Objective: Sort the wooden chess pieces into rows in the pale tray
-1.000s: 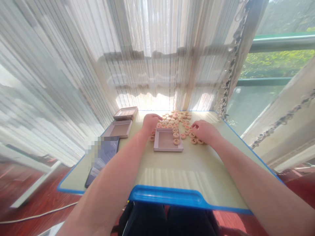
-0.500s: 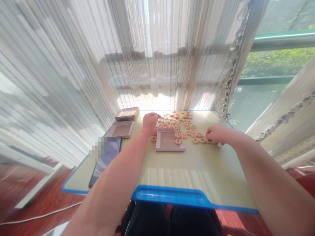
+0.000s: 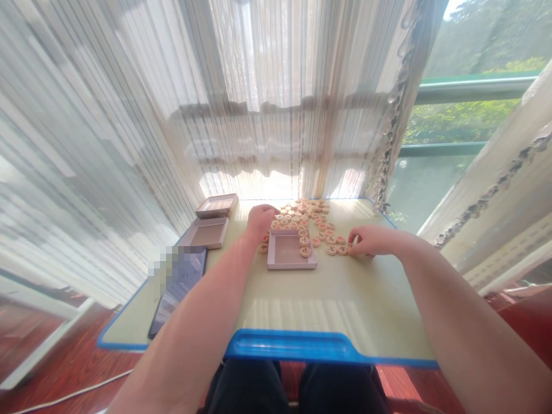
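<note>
Where round wooden discs (image 3: pixel 308 208) scatter, left hand (image 3: pixel 260 220) and right hand (image 3: pixel 371 240) rest curled (grips unclear).

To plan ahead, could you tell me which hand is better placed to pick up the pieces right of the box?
Probably the right hand: its fingertips are at the row of pieces beside the box. The left hand rests on the box's other side, by the pile.

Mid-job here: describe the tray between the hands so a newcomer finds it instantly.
On the blue-rimmed table, look just nearer than the heap of round wooden pieces. The shallow pale tray lies there between the left hand and right hand. Unlike the two trays at the far left, it holds pieces.
</note>
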The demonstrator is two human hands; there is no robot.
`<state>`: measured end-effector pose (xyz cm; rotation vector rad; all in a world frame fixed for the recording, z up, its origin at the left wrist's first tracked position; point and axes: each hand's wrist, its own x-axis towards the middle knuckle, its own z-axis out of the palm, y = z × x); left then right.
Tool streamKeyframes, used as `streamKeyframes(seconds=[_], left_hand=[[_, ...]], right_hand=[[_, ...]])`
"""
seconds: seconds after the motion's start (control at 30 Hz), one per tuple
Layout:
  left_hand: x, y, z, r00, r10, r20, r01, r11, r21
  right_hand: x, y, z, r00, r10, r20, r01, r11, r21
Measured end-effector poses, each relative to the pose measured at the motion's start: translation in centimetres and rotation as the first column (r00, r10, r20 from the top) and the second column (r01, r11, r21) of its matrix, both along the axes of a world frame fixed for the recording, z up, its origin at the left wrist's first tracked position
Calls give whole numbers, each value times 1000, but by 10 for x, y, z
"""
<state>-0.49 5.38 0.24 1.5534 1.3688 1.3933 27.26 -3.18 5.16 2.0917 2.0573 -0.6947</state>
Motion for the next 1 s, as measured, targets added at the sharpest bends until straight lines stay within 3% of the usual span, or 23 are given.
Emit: streamKeyframes(seconds=[0.27,0.47,0.63,0.8,0.9,1.0], left_hand=[[1,-1,-1,996,39,-78,-39,999,5],[0,-4,1,920,124,-372,-96,991,94],[-1,-3,-1,845,161,-511,-129,987,99],[0,1,-8,783,-30,-621,21,1000,-21],[3,-2,-9,684,-114,-720,139,990,-25],[6,-5,-8,621,-129,-773,202,979,-1]], right_hand=[[-15,3,-6,993,116,30,-119,978,171],[-14,3,-7,995,95,-20,-88,967,237],[-16,15,-20,998,53,30,-61,885,462],[-22,35,-51,988,147,-46,-81,746,661],[-25,45,-64,976,197,-96,-88,753,653],[-27,53,-68,969,206,-134,-87,798,596]])
